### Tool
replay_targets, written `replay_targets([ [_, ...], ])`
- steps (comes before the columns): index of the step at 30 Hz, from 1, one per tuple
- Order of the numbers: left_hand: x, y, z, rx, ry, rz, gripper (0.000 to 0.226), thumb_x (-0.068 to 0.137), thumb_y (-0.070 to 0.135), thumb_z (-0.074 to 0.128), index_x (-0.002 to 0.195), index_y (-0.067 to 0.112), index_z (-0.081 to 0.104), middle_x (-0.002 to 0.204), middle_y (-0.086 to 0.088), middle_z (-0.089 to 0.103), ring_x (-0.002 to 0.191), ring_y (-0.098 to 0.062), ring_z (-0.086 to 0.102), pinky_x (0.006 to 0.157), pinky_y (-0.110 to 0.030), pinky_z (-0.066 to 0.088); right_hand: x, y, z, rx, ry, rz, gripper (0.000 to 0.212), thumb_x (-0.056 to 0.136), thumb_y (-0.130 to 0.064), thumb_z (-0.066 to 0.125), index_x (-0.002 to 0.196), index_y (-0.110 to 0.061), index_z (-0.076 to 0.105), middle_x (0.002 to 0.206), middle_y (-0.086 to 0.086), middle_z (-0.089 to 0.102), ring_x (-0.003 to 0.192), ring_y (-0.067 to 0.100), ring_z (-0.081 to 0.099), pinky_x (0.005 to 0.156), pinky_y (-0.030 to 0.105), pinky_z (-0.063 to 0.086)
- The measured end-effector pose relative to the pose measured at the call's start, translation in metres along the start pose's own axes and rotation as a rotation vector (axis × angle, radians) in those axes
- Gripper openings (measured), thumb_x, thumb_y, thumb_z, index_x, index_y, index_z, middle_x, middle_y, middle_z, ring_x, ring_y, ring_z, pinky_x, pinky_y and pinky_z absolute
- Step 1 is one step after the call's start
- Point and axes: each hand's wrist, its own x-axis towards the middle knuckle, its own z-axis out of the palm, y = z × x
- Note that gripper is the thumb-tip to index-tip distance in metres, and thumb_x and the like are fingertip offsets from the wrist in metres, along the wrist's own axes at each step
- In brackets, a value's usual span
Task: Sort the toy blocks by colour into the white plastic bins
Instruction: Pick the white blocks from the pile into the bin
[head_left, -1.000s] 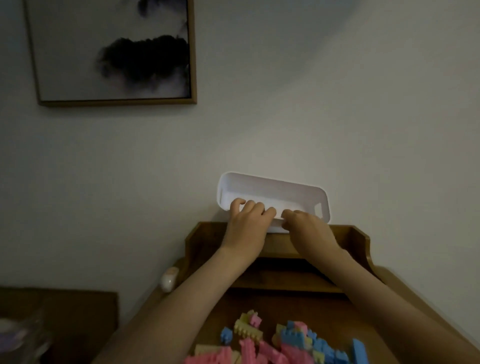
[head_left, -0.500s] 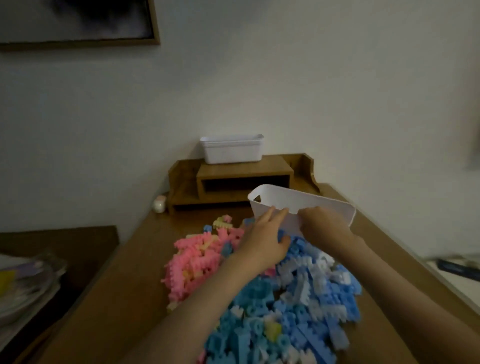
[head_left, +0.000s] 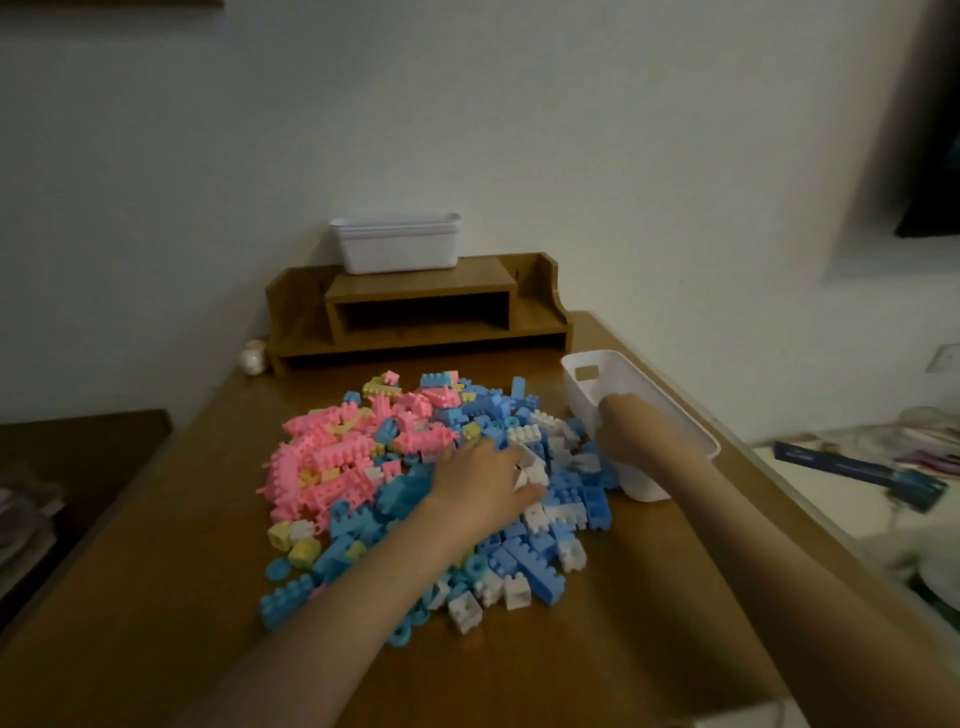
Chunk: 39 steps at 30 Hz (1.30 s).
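wall (head_left: 571, 130): plain white | desk (head_left: 156, 597): wood (dim light) | shelf riser (head_left: 426, 287): wood

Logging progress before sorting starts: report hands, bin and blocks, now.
Right hand grips wall of white bin, bin on table. Left hand on white blocks, grip unclear. Block pile unsorted, crowding the bin.

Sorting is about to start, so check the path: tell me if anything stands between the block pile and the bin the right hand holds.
Nothing visible does. The white bin sits open side up beside the right edge of the block pile. Only the right hand is there, gripping the bin's near wall.
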Motion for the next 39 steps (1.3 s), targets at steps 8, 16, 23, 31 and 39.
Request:
replay_targets([
  [8, -0.014, -0.028, -0.001, -0.004, 0.166, -0.031, 0.032, 0.096, 0.043, 0.046, 0.118, 0.026, 0.060, 0.124, -0.002, 0.052, 0.119, -0.026, 0.045, 0.105, -0.044, 0.030, -0.023, -0.017, 0.019, 0.081, 0.239, -0.304, 0.042, 0.089, -0.021, 0.057, 0.127, -0.008, 0.046, 0.125, 0.012, 0.050, 0.109, 0.027, 0.046, 0.084, 0.032, 0.040],
  [16, -0.023, -0.050, 0.003, -0.144, 0.222, -0.119, 0.046, 0.087, 0.037, 0.062, 0.128, 0.025, 0.044, 0.140, -0.006, 0.034, 0.128, -0.030, 0.036, 0.105, -0.042, 0.034, -0.039, -0.043, 0.042, 0.126, -0.009, -0.627, 0.049, 0.092, -0.024, 0.057, 0.138, -0.021, 0.041, 0.136, 0.006, 0.046, 0.123, 0.026, 0.046, 0.099, 0.036, 0.042],
  [23, -0.025, -0.064, 0.004, -0.033, 0.163, -0.228, 0.039, 0.084, 0.056, 0.056, 0.098, 0.021, 0.049, 0.132, -0.010, 0.032, 0.121, -0.032, 0.036, 0.095, -0.041, 0.041, -0.026, -0.063, 0.053, 0.275, -0.007, -0.666, 0.026, 0.092, -0.021, 0.050, 0.114, -0.011, 0.058, 0.101, 0.008, 0.062, 0.092, 0.023, 0.057, 0.072, 0.033, 0.046],
  [31, -0.025, -0.070, 0.004, -0.688, 0.471, -0.214, 0.017, 0.092, 0.038, 0.057, 0.097, 0.024, 0.049, 0.089, 0.007, 0.054, 0.076, -0.007, 0.054, 0.065, -0.024, 0.045, -0.041, -0.093, 0.064, 0.951, 0.025, -0.556, 0.015, 0.098, -0.027, 0.045, 0.105, -0.018, 0.054, 0.077, 0.008, 0.065, 0.063, 0.022, 0.058, 0.055, 0.028, 0.045],
  [39, -0.022, -0.077, -0.001, -1.104, 0.409, -0.251, 0.028, 0.095, 0.040, 0.050, 0.107, 0.016, 0.056, 0.096, 0.005, 0.064, 0.088, -0.012, 0.062, 0.078, -0.028, 0.050, -0.036, -0.090, 0.060, 1.232, -0.313, -0.534, 0.021, 0.096, -0.032, 0.050, 0.112, -0.022, 0.059, 0.093, 0.001, 0.067, 0.077, 0.012, 0.066, 0.068, 0.027, 0.052],
])
